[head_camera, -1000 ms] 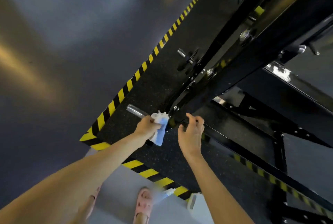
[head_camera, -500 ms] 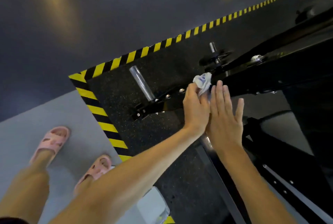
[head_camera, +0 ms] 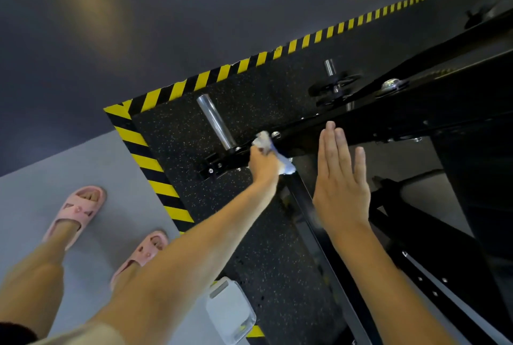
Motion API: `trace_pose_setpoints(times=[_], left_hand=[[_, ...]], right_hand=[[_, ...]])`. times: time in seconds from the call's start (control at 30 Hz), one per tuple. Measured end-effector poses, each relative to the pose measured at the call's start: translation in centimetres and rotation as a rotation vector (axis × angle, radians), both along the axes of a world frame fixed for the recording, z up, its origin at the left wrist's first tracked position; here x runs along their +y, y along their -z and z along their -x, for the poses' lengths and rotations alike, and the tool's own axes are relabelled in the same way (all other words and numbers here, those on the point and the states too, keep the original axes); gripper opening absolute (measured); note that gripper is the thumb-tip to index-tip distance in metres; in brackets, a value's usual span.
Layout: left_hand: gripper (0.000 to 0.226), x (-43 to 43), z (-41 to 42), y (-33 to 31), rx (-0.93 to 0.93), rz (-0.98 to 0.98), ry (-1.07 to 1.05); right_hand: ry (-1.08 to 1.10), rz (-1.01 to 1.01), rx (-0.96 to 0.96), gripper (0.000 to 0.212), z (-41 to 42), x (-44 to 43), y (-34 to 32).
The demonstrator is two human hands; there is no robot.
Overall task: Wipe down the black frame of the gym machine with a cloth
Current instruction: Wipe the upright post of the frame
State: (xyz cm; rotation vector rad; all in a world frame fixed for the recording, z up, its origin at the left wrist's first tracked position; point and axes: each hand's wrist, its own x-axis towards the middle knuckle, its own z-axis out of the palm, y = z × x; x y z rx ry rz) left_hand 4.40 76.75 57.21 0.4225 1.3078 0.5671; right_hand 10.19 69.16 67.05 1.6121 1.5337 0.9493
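Observation:
The black frame of the gym machine runs from the centre to the upper right, with a lower rail coming toward me. My left hand grips a crumpled white-and-blue cloth and presses it against the frame near its bolted end, beside a chrome peg. To the right of it, my right hand is held flat with straight fingers over the frame; whether it touches the metal I cannot tell.
Black speckled rubber matting edged with yellow-and-black hazard tape lies under the machine. A second chrome peg with black plates sticks out farther along. My feet in pink slippers stand on grey floor. A translucent container sits near the mat edge.
My left hand slid the cloth left along the frame toward its bolted end. My right hand has separated from the left and stays flat and straight-fingered. The camera view shifted slightly.

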Motion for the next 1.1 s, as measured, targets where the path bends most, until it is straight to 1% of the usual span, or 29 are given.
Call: trace_pose_setpoints(times=[0.03, 0.07, 0.13, 0.2, 0.27, 0.3, 0.33, 0.37, 0.43, 0.47, 0.5, 0.53, 0.63, 0.67, 0.73, 0.8, 0.83, 0.9, 0.93, 0.97, 1.03, 1.07, 1.1], left_hand=[[0.029, 0.5, 0.2, 0.4, 0.021, 0.114, 0.015], [0.029, 0.5, 0.1, 0.0, 0.029, 0.13, 0.033], [0.019, 0.2, 0.1, -2.5, -0.009, -0.023, 0.054], [0.005, -0.7, 0.4, -6.2, -0.138, -0.243, 0.058], [0.007, -0.9, 1.4, -8.2, -0.216, -0.433, 0.104], [0.008, -0.4, 1.6, -8.2, -0.199, -0.472, 0.115], [0.009, 0.1, 1.5, -7.7, -0.148, -0.47, 0.113], [0.009, 0.5, 1.3, -7.0, -0.082, -0.416, 0.107], [0.016, 0.7, 1.0, -6.6, 0.017, -0.211, 0.073], [0.022, 0.4, 1.0, -7.7, 0.021, -0.154, 0.057], [0.024, 0.2, 0.8, -9.2, -0.009, -0.163, 0.044], [0.023, 0.1, 0.7, -11.3, -0.047, -0.214, 0.049], [0.011, -0.2, 0.6, -17.9, -0.231, -0.446, 0.09], [0.012, -0.1, 0.8, -19.6, -0.293, -0.502, 0.116], [0.016, 0.2, 1.0, -20.5, -0.319, -0.559, 0.141], [0.012, 0.3, 0.9, -18.9, -0.235, -0.522, 0.15], [0.014, 0.1, 0.7, -17.6, -0.171, -0.445, 0.161], [0.025, -0.5, 0.6, -16.6, -0.082, -0.225, 0.152], [0.029, -0.7, 0.7, -16.9, -0.062, -0.17, 0.143], [0.028, -0.6, 0.5, -17.6, -0.06, -0.19, 0.135], [0.012, 0.0, 0.0, -19.9, -0.104, -0.338, 0.131], [0.01, 0.2, 0.0, -21.0, -0.146, -0.413, 0.125], [0.015, 0.2, 0.0, -21.7, -0.194, -0.457, 0.12]], right_hand=[[-0.003, 0.004, 0.031, 0.065, 0.2, 0.0, 0.0], [-0.003, 0.009, 0.05, 0.065, 0.3, 0.0, 0.0], [0.018, 0.009, 0.08, 0.064, 0.4, 0.2, -0.3], [0.05, -0.004, 0.13, 0.063, 0.7, 0.1, -0.9], [0.054, -0.044, 0.199, 0.064, 1.3, -0.3, -1.4], [0.053, -0.072, 0.244, 0.063, 1.6, -0.6, -1.8], [0.054, -0.101, 0.289, 0.062, 1.8, -0.8, -2.3], [0.059, -0.125, 0.327, 0.062, 2.0, -0.9, -2.8], [0.09, -0.165, 0.378, 0.064, 2.1, -1.2, -4.3], [0.1, -0.196, 0.403, 0.066, 2.0, -1.2, -5.1], [0.103, -0.236, 0.429, 0.067, 2.0, -1.1, -6.1], [0.099, -0.281, 0.45, 0.068, 2.0, -0.9, -7.1], [0.114, -0.391, 0.466, 0.08, 2.5, -0.3, -10.2], [0.128, -0.437, 0.474, 0.083, 2.7, -0.1, -11.1], [0.182, -0.55, 0.537, 0.082, 3.2, 0.3, -12.5], [0.246, -0.629, 0.641, 0.081, 3.4, 0.3, -13.4], [0.264, -0.647, 0.699, 0.083, 3.3, 0.2, -13.7], [0.266, -0.652, 0.806, 0.086, 3.0, -0.5, -14.3], [0.252, -0.647, 0.859, 0.086, 2.8, -0.8, -14.7], [0.237, -0.642, 0.911, 0.085, 2.5, -0.9, -15.1], [0.23, -0.643, 0.969, 0.083, 2.0, -0.9, -16.1], [0.232, -0.641, 0.981, 0.083, 1.8, -0.9, -16.5], [0.234, -0.631, 0.99, 0.084, 1.6, -0.8, -16.8]])
